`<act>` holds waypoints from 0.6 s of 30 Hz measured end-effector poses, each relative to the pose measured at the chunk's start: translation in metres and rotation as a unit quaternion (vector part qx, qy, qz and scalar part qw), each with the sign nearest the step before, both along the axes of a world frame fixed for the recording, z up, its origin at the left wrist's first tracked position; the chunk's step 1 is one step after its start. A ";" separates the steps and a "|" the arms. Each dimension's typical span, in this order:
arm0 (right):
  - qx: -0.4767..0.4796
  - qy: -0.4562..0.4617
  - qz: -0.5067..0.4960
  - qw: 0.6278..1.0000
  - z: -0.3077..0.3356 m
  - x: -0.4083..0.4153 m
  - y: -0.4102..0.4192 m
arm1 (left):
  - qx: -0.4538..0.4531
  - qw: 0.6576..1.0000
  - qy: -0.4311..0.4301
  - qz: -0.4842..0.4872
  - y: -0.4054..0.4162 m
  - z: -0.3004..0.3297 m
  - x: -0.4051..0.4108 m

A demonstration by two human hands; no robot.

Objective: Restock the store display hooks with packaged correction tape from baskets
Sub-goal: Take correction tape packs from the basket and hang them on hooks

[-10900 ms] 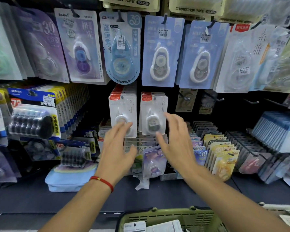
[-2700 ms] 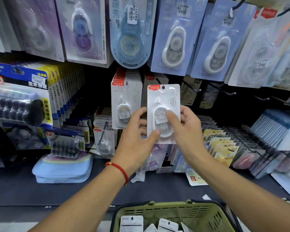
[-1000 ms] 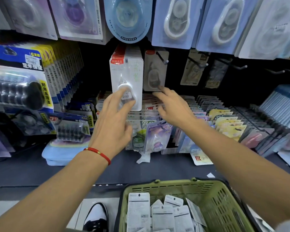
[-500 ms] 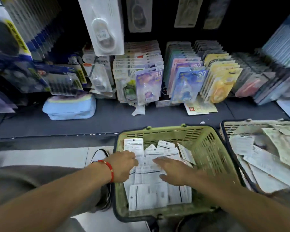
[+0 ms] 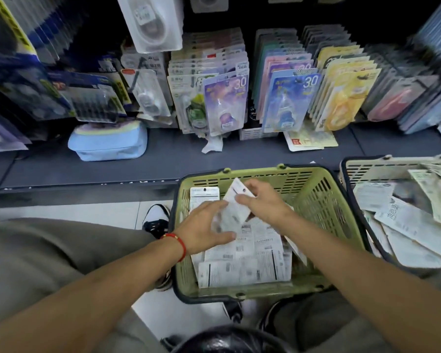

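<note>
Lifting one pack clear of the green basket is the step in hand: both hands are on it, the right hand pinching its upper edge between thumb and fingers, the left hand with fingers fairly straight along its lower side and the thumb under it, seemingly steadying more than gripping. The pack is tilted, raised just above the loose heap of packs lying back-up in the basket. To do this well, I judge the person should take only the one card, shake off any neighbour clinging to it, turn it face-forward and find the hang hole at the top before reaching for the hook. Keeping the grip at the card's edge leaves that hole free. Motion blur smears the held pack, so its face, print and hole cannot be read. The display hooks themselves are out of view; only the bottom of one hanging pack shows at the top edge. A second basket at right is cut off by the frame.
</note>
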State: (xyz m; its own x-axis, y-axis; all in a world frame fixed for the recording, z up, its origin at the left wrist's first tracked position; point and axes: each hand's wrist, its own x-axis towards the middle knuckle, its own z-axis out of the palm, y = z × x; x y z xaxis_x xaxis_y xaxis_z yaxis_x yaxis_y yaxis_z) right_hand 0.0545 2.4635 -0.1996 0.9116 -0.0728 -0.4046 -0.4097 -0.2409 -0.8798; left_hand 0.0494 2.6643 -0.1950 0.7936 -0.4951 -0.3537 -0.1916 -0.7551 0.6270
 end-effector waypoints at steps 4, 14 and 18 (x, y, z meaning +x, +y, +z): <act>0.279 0.067 -0.060 0.956 0.016 0.001 0.004 | -0.018 0.997 -0.059 0.037 -0.005 -0.001 0.000; -0.381 0.070 0.434 0.813 -0.086 -0.069 0.011 | -0.175 0.915 0.137 0.336 0.015 0.015 0.022; -0.317 0.076 0.434 0.840 -0.085 -0.060 0.002 | -0.217 0.881 0.161 0.387 0.021 0.016 0.025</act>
